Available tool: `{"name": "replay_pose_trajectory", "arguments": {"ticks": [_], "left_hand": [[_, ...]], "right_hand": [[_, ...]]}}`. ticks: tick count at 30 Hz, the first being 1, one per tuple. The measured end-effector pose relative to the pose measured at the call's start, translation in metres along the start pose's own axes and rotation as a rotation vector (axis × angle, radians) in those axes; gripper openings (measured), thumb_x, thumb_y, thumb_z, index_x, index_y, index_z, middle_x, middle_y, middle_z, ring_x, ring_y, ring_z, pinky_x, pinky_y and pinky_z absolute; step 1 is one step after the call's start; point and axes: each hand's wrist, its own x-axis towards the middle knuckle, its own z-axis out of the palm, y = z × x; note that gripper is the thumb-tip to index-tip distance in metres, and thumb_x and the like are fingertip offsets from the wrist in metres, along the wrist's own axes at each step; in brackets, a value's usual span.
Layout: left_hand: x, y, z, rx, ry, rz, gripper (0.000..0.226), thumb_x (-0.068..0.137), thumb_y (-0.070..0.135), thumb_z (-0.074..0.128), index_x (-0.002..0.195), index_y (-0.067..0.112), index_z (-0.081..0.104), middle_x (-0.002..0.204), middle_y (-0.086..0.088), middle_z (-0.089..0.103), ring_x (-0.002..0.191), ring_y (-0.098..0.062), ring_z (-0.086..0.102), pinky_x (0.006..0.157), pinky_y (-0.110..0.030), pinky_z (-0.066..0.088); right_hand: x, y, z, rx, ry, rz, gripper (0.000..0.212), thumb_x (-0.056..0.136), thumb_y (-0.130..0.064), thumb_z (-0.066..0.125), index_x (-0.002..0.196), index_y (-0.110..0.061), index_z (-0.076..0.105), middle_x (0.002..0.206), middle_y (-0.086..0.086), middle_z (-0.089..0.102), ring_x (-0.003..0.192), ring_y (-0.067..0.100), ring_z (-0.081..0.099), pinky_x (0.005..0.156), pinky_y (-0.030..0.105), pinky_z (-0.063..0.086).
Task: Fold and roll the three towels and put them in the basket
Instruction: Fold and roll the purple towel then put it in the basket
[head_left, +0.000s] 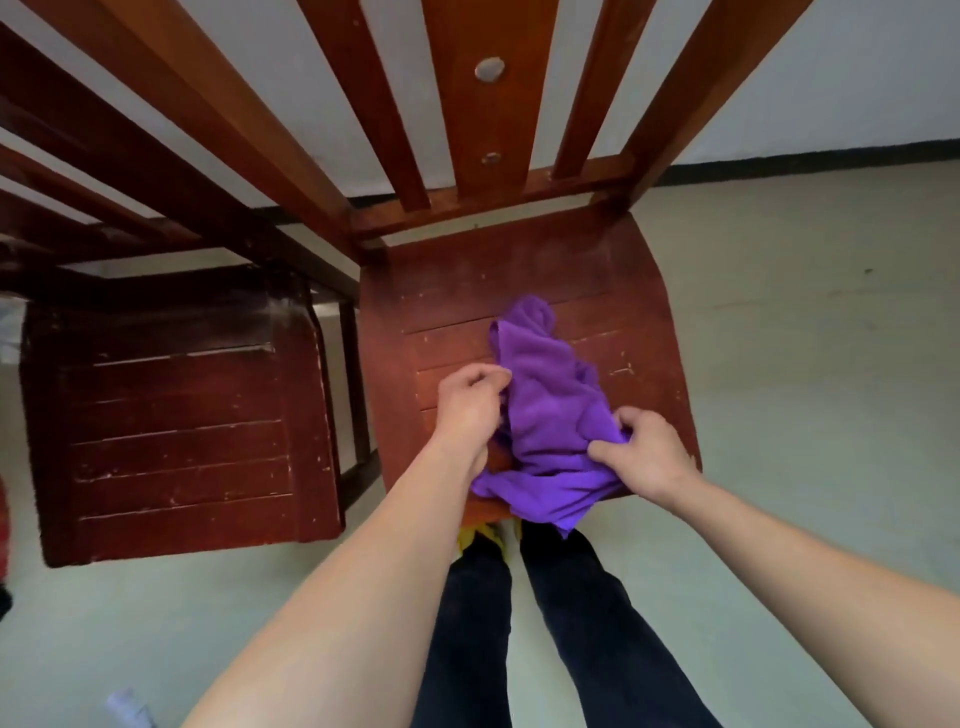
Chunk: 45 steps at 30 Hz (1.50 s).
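Observation:
A crumpled purple towel lies on the seat of a reddish-brown wooden chair, its near end hanging over the seat's front edge. My left hand pinches the towel's left edge with curled fingers. My right hand grips a bunch of the cloth at its right side near the front edge. No basket and no other towel are in view.
A second, darker wooden chair stands to the left, close beside the first. Both have slatted backs rising toward the wall. My legs in dark trousers stand on a pale green floor right at the seat's front.

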Motion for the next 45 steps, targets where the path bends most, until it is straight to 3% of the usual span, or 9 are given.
{"name": "replay_pose_trajectory", "arguments": {"ticks": [8,15,18,20,23,29,34,39,45], "left_hand": [[-0.008,0.069,-0.017,-0.355,0.147,-0.059,0.015,0.091,0.013,0.04,0.086,0.015,0.053,0.082,-0.013,0.061,0.067,-0.025,0.058,0.062,-0.033,0.047],[-0.005,0.064,-0.073,-0.115,0.327,-0.011,0.017,0.087,0.025,0.057,0.081,0.01,0.063,0.085,-0.012,0.069,0.083,-0.029,0.066,0.078,-0.04,0.056],[-0.014,0.05,-0.109,0.033,0.14,-0.135,0.033,0.076,0.034,0.075,0.091,0.005,0.072,0.087,-0.016,0.073,0.077,-0.031,0.07,0.074,-0.043,0.058],[-0.022,0.041,-0.127,0.154,0.089,-0.156,0.031,0.073,0.026,0.08,0.088,0.0,0.071,0.086,-0.019,0.073,0.07,-0.029,0.069,0.068,-0.036,0.056],[-0.032,0.029,-0.146,0.138,0.043,-0.126,0.022,0.079,0.013,0.074,0.092,-0.004,0.07,0.09,-0.024,0.071,0.068,-0.027,0.067,0.066,-0.032,0.055],[-0.039,0.022,-0.173,0.041,-0.104,-0.066,0.024,0.092,0.02,0.061,0.103,0.0,0.07,0.098,-0.022,0.072,0.081,-0.029,0.068,0.069,-0.031,0.055],[-0.039,0.036,-0.216,0.176,-0.183,-0.065,0.041,0.084,0.036,0.068,0.097,-0.003,0.067,0.093,-0.022,0.07,0.079,-0.026,0.065,0.077,-0.035,0.049],[-0.027,0.051,-0.27,1.008,-0.232,0.023,0.041,0.055,0.036,0.09,0.078,0.009,0.07,0.067,-0.002,0.062,0.06,-0.017,0.054,0.055,-0.025,0.039],[-0.004,0.066,-0.317,1.369,-0.248,0.086,0.032,0.058,0.027,0.086,0.083,0.02,0.066,0.079,-0.002,0.067,0.077,-0.023,0.064,0.067,-0.026,0.049]], "right_hand": [[-0.026,-0.066,-0.038,0.146,0.356,-0.352,0.028,0.061,-0.025,0.068,0.07,-0.028,0.042,0.067,-0.008,0.051,0.064,0.024,0.05,0.06,0.037,0.041],[-0.023,-0.053,-0.018,-0.31,-0.218,-0.208,0.065,0.063,-0.066,0.068,0.116,-0.03,0.06,0.114,-0.006,0.064,0.106,0.019,0.06,0.089,0.034,0.048],[-0.019,-0.051,-0.012,-0.197,-0.342,-0.078,0.067,0.061,-0.082,0.056,0.09,-0.023,0.071,0.088,-0.008,0.071,0.089,0.018,0.065,0.085,0.036,0.051],[-0.012,-0.059,-0.012,-0.262,-0.123,-0.11,0.061,0.077,-0.074,0.053,0.076,-0.015,0.067,0.072,-0.002,0.067,0.081,0.027,0.065,0.075,0.036,0.05],[0.003,-0.082,-0.01,-0.268,0.231,-0.24,0.038,0.084,-0.058,0.058,0.098,-0.023,0.065,0.103,0.006,0.066,0.101,0.032,0.062,0.08,0.037,0.048],[0.025,-0.14,0.03,-0.277,-0.008,-0.276,0.097,0.073,-0.047,0.076,0.15,-0.033,0.02,0.151,0.008,0.032,0.129,0.033,0.046,0.102,0.042,0.041],[0.022,-0.156,0.06,-0.543,-0.156,-0.222,0.029,0.069,-0.041,0.076,0.088,-0.024,0.064,0.102,0.003,0.067,0.101,0.027,0.061,0.075,0.029,0.042],[0.01,-0.158,0.062,0.205,-0.073,-0.024,0.01,0.071,-0.02,0.073,0.074,-0.013,0.067,0.066,0.006,0.053,0.065,0.018,0.045,0.055,0.03,0.028],[-0.008,-0.173,0.061,0.356,0.424,0.027,0.02,0.075,-0.021,0.058,0.057,-0.016,0.052,0.059,0.001,0.054,0.063,0.022,0.051,0.061,0.037,0.041]]}}
